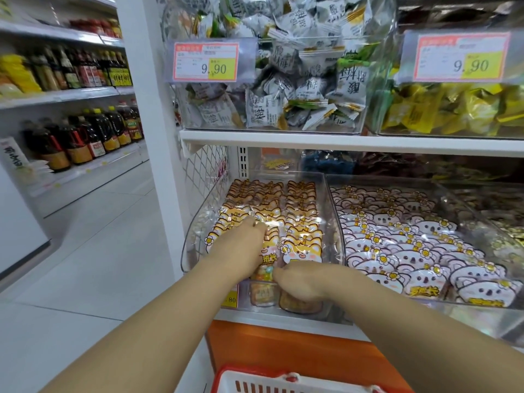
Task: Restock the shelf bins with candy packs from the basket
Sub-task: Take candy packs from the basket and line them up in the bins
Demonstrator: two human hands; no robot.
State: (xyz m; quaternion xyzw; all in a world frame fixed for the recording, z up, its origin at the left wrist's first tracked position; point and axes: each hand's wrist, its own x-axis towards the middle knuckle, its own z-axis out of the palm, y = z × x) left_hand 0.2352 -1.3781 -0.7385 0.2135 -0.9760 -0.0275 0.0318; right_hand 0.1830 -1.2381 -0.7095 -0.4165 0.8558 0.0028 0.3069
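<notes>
Glossy cat-shaped candy packs (302,222) fill the clear, round-cornered plastic bin (192,236) at lower centre. The left hand (241,245) lies on them, fingers straight. The right hand (302,282) curls its fingers over the front pack, and I cannot tell whether it grips. The red slotted basket (241,369) is cropped at the bottom edge.

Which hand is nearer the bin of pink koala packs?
Right. The right hand sits at the front edge of the orange-pack bin, just left of the koala bin. The left hand is farther left, among the orange packs.
</notes>
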